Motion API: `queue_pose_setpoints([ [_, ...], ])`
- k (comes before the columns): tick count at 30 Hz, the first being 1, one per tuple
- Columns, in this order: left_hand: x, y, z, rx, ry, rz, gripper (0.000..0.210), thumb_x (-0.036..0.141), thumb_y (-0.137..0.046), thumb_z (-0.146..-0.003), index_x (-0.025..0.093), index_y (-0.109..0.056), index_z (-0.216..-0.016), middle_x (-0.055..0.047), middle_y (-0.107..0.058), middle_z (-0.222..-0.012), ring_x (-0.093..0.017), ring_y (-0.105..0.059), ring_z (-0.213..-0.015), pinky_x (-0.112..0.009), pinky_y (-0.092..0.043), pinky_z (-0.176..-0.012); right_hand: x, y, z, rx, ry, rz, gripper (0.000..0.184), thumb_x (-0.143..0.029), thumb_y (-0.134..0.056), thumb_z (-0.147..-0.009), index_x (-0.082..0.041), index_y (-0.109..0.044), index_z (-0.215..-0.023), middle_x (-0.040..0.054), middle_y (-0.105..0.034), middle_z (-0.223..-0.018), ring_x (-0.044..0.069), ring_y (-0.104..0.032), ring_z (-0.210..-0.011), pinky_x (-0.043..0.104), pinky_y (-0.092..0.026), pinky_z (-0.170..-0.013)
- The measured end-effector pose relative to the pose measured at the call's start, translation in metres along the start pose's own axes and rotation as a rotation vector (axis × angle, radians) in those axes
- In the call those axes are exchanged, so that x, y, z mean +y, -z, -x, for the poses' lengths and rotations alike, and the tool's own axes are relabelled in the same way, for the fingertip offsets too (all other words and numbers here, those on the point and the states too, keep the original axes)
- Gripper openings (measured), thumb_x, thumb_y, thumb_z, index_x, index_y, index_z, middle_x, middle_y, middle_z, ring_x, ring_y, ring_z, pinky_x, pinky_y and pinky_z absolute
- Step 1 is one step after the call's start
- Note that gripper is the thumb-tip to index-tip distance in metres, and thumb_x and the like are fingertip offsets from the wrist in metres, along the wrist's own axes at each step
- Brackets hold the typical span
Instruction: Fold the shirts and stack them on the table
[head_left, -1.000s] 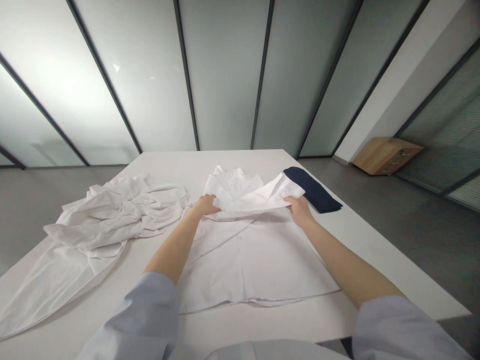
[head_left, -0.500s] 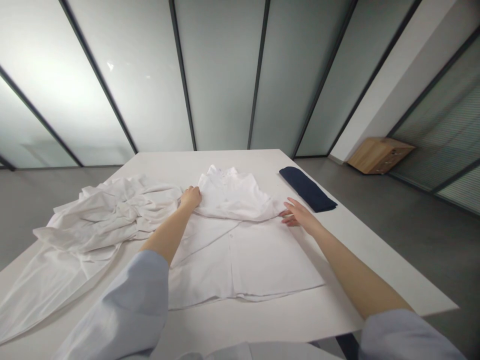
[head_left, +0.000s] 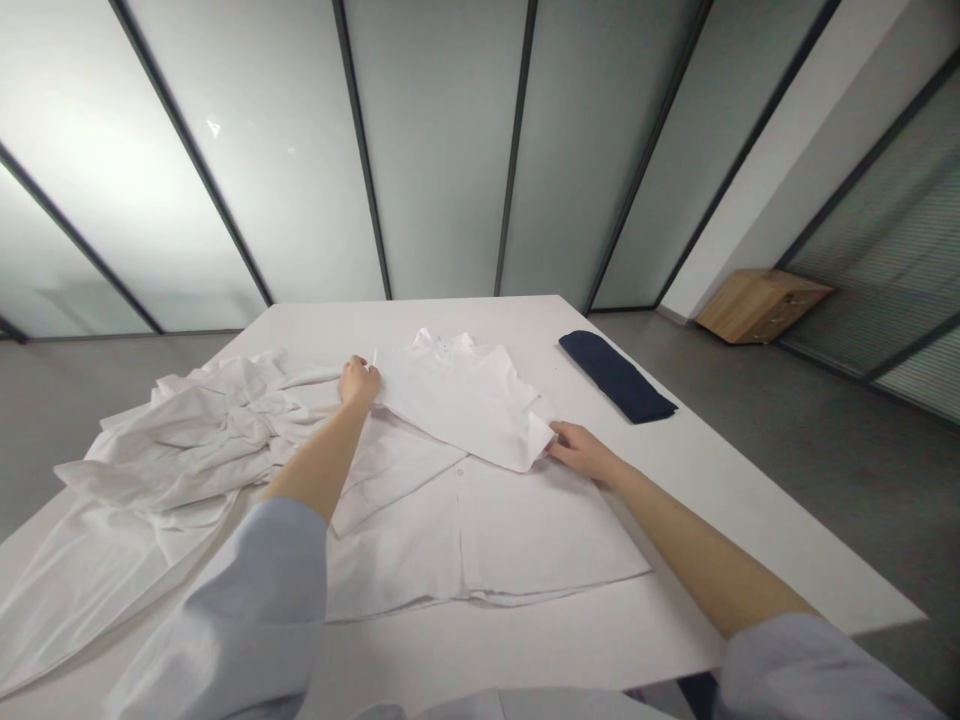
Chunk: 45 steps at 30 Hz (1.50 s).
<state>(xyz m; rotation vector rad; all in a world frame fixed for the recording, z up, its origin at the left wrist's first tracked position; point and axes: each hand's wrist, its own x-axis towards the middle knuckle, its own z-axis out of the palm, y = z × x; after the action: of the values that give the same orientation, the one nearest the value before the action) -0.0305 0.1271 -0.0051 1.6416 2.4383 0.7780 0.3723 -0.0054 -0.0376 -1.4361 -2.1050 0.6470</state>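
Note:
A white button-front shirt [head_left: 487,530] lies on the table, its collar toward the far side and its hem toward me. One sleeve is laid across the chest in a flat panel. My left hand [head_left: 360,381] pinches the cloth at the upper left of the shirt. At the right, my right hand [head_left: 581,448] grips the sleeve's end, where the cuff cloth stands up slightly; its fingertips are partly hidden by the fabric. Beside my left arm lies a crumpled heap of white cloth [head_left: 202,430].
The white table [head_left: 750,520] has a folded dark navy cloth [head_left: 616,377] near its right edge. On the grey floor to the far right stands a wooden cabinet [head_left: 750,305]. Frosted glass panels [head_left: 442,150] rise behind the table.
My left hand has moved a little left, drawing the sleeve cloth flat and taut. My right hand has closed on the sleeve's end, having been loosely spread beside it.

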Motion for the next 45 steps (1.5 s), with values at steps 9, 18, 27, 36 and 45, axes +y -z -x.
queue_pose_setpoints([
  [9,0.0,-0.021,0.013,-0.292,-0.283,-0.245,0.043,0.04,-0.055,-0.079,0.021,-0.059,-0.118,-0.014,-0.059,-0.126,-0.029,-0.057,-0.115,-0.036,-0.044,-0.095,0.002,0.007,0.016,-0.034,0.018,0.3,0.03,-0.045,-0.054,-0.08,-0.022,-0.056,-0.061,0.0027,-0.06,-0.06,0.017,-0.05,-0.059,0.027,-0.033,-0.06],
  [18,-0.006,-0.021,0.001,-0.332,-0.116,-0.161,0.038,0.043,-0.052,-0.083,0.013,-0.068,-0.1,-0.021,-0.07,-0.106,-0.032,-0.064,-0.105,-0.037,-0.049,-0.084,0.014,0.028,0.026,0.058,-0.158,-0.099,0.043,-0.058,-0.048,-0.081,-0.022,-0.058,-0.06,0.0011,-0.059,-0.061,0.02,-0.052,-0.065,0.029,-0.039,-0.062],
  [27,-0.017,-0.028,-0.014,-0.276,-0.074,-0.026,0.023,0.02,-0.055,-0.078,0.014,-0.073,-0.09,-0.017,-0.073,-0.095,-0.028,-0.068,-0.097,-0.032,-0.051,-0.076,0.011,0.026,0.015,0.069,-0.262,-0.246,0.023,-0.037,-0.058,-0.065,-0.02,-0.067,-0.079,0.0035,-0.068,-0.079,0.02,-0.059,-0.073,0.031,-0.044,-0.068],
  [36,-0.014,-0.03,-0.027,-0.341,0.011,-0.017,0.038,0.037,-0.061,-0.078,0.006,-0.07,-0.099,-0.019,-0.073,-0.086,-0.028,-0.071,-0.077,-0.03,-0.051,-0.061,0.017,0.014,0.019,-0.006,-0.304,-0.207,0.047,-0.032,-0.062,-0.07,-0.016,-0.062,-0.114,0.0093,-0.069,-0.1,0.025,-0.065,-0.095,0.035,-0.049,-0.082],
  [45,-0.011,-0.023,-0.012,-0.254,-0.12,-0.17,0.032,0.023,-0.041,-0.09,0.01,-0.064,-0.108,-0.021,-0.066,-0.116,-0.028,-0.062,-0.111,-0.033,-0.047,-0.087,0.0,0.024,0.006,-0.28,-0.313,0.22,0.045,-0.028,-0.063,-0.07,-0.013,-0.067,-0.112,0.0139,-0.064,-0.123,0.03,-0.058,-0.114,0.035,-0.042,-0.098],
])
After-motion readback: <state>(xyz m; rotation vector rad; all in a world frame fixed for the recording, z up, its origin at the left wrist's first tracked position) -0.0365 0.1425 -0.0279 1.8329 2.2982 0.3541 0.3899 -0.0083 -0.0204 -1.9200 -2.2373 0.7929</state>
